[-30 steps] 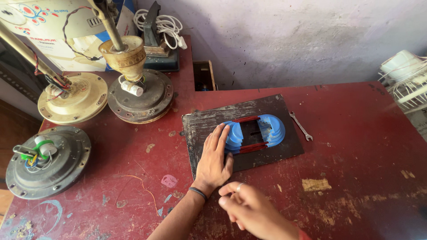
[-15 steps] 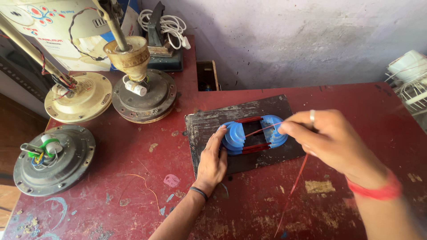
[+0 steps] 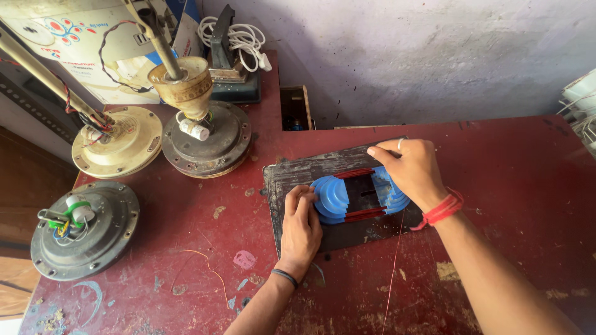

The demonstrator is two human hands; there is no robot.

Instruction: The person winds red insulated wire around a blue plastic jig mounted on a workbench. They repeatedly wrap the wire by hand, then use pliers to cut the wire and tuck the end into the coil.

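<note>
Step in hand, as judged: coil winding. Thin copper wire (image 3: 392,267) is being laid over a blue stepped former (image 3: 360,197), which is fixed on a dark board (image 3: 292,175) at mid-table. The left half of the former is steadied by the left hand (image 3: 301,226), fingers flat and pressed to it, nothing gripped. The right half is covered by the right hand (image 3: 411,170), fingers curled; the wire appears pinched there, but the grip cannot be confirmed. Next move calls for steady tension and the turn seated in its step. Hidden: right fingertips, wire end. Wire source is cut off at the bottom edge. Adjacent: three ceiling-fan motors (image 3: 208,142) on the red table (image 3: 509,149), left side.
</note>
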